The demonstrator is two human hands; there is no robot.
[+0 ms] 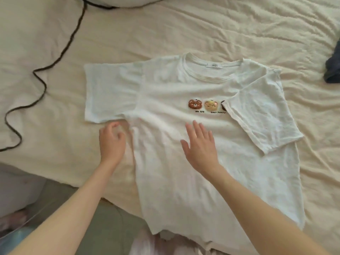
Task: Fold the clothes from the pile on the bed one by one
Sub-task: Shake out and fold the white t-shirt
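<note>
Presently nothing is grasped: the right hand (199, 147) is laid flat, fingers straight, on the white T-shirt (184, 181), just below its bear print (203, 105). Beside it, the left hand (112, 139) is held loosely curled at the shirt's edge under the spread sleeve (110, 92). Beyond the right hand, the other sleeve (261, 115) is folded inward. The shirt is spread face-up on the cream bed (239, 34); a black cable (36, 76) is seen well to the left.

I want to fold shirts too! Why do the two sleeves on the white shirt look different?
The white T-shirt's left short sleeve lies spread out flat on the cream bed sheet, while the right short sleeve is folded in over the shirt's front. The right sleeve hides part of the bear picture row; the left sleeve covers nothing. The left sleeve points sideways; the right one lies slanted. Both are white, short and hemmed.
</note>
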